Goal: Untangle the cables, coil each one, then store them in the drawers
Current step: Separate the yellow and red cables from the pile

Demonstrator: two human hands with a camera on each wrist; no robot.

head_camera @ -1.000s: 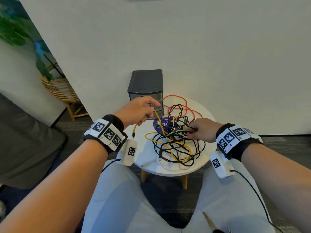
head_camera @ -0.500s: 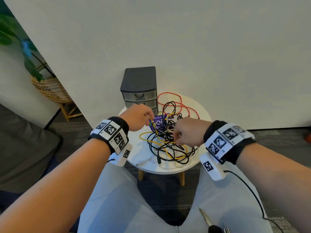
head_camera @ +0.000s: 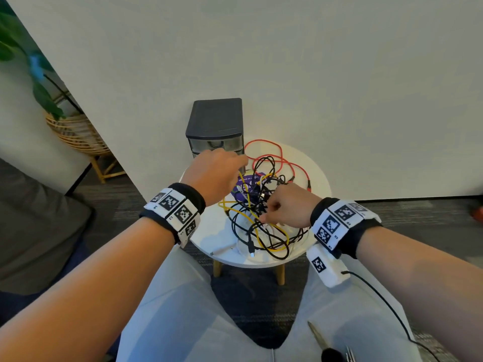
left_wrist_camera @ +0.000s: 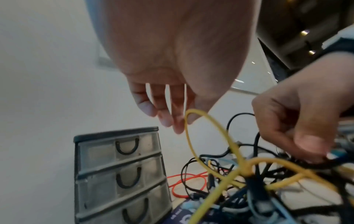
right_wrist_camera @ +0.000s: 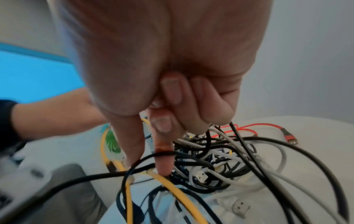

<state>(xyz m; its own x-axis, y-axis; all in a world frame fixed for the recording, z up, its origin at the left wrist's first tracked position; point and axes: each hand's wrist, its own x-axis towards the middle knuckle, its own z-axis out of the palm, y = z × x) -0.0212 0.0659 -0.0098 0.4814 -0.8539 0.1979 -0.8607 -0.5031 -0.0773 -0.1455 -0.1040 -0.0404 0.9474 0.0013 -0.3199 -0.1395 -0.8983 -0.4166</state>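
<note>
- While the cables (head_camera: 261, 215) lie tangled on the round bench (head_camera: 317, 178), the left hand (head_camera: 214, 173) pinches a yellow cable (left_wrist_camera: 208, 145) loop at its fingertips.
- Right hand (head_camera: 286, 206), fingers curled, grips black cables (right_wrist_camera: 220, 153) in the tangle.
- Drawers (head_camera: 215, 126), 3 and closed, stand just behind the left hand.

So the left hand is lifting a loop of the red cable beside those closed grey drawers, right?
Not quite: the loop in the left hand is the yellow cable, as the left wrist view shows. The red cable lies on the table. The drawers are closed.
</note>
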